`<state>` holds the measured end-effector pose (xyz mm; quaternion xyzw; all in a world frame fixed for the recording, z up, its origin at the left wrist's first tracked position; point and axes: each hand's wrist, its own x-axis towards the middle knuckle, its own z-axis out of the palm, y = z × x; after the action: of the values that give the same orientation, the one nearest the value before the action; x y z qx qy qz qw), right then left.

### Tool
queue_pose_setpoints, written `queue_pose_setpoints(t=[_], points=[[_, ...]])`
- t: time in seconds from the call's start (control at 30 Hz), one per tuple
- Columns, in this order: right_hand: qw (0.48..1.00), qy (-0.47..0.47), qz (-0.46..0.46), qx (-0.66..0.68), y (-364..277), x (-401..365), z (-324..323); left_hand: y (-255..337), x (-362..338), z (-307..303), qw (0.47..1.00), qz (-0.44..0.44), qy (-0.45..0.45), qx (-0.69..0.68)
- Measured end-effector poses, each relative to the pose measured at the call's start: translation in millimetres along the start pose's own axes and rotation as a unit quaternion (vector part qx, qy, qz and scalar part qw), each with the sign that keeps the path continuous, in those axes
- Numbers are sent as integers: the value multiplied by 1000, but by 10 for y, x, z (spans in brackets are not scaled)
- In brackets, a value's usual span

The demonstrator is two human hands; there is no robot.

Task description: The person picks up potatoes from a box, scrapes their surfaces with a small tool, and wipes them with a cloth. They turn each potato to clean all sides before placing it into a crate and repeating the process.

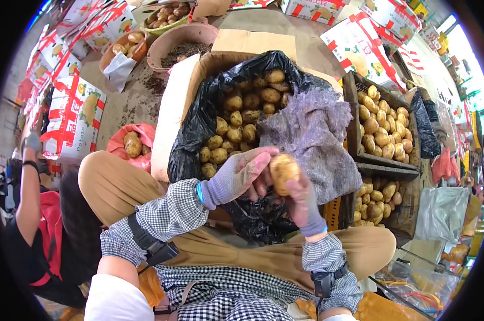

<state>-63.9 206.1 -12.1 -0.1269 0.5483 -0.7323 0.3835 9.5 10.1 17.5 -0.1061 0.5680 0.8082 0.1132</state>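
Note:
My right hand (305,206), in a grey glove, grips a potato (285,174) with the thumb across its near side. My left hand (235,176), gloved too, is right beside it with fingers stretched out, the tips close to the potato's left edge. Both hands are over the near side of a cardboard box (175,115) lined with a black plastic bag (191,136). Inside the bag lie many dirt-specked potatoes (235,134). A grey-purple cloth (311,136) drapes over the box's right part, just beyond the potato in my hand.
To the right stand two crates of cleaner-looking potatoes, an upper crate (386,163) and a lower crate (408,214). A pink tub (159,51) with soil and a red bag (116,144) of potatoes are at left. Another person's arm (29,187) shows far left, near printed cartons (73,120).

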Motion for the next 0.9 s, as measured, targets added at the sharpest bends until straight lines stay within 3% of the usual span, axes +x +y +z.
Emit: queue_pose_setpoints(t=[0.03, 0.1, 0.13, 0.17, 0.2, 0.23, 0.27, 0.3, 0.37, 0.43, 0.47, 0.5, 0.57, 0.63, 0.67, 0.7, 0.77, 0.83, 0.9], points=[[999, -5, 8, 48, -45, -25, -97, -51, 84, -18, 1000, 1, 1, 1], [971, 133, -76, 182, -304, -57, -132, -209, 339, -148, 998, 17, 58, 24], [934, 231, -77, 260, -368, -52, -372, -289, 515, -341, 985, -35, 77, 150], [918, 285, -131, 243, -426, -96, -646, -582, 751, -697, 945, -25, 86, 313], [911, 280, -179, 246, -533, -190, -832, -536, 834, -820, 840, -75, 142, 519], [900, 245, -211, 292, -531, -321, -1202, -608, 959, -978, 811, -116, 174, 546], [843, 260, -204, 424, -538, -469, -1600, -600, 1102, -1098, 791, -162, 207, 552], [773, 434, -268, 377, -654, -489, -1595, -657, 1239, -1218, 766, -115, 266, 574], [681, 499, -280, 457, -496, -783, -2138, -521, 1501, -1349, 736, -113, 299, 597], [712, 516, -284, 383, -421, -850, -2160, -551, 1814, -1602, 735, -115, 296, 600], [759, 494, -276, 322, -404, -846, -2153, -551, 1951, -1715, 756, -157, 268, 577], [801, 471, -264, 258, -430, -786, -1992, -797, 2107, -1894, 759, -154, 298, 559], [808, 507, -272, 127, -636, -453, -1204, -734, 2164, -1876, 735, -165, 284, 593], [844, 464, -231, -138, -476, -426, -1135, -756, 2137, -1856, 751, -155, 291, 572], [845, 464, -229, -134, -430, -428, -1066, -777, 2077, -1827, 861, -65, 240, 444], [855, 445, -217, -152, -536, -324, -756, -703, 1990, -1735, 937, 30, 180, 299], [865, 425, -207, -165, -546, -241, -460, -442, 1686, -1353, 960, 97, 88, 248], [959, 259, -100, -64, -441, -227, -359, -206, 1296, -935, 984, 104, 14, 141], [969, 195, -122, -93, -330, -171, -228, -2, 943, -571, 965, 145, -4, 217]])
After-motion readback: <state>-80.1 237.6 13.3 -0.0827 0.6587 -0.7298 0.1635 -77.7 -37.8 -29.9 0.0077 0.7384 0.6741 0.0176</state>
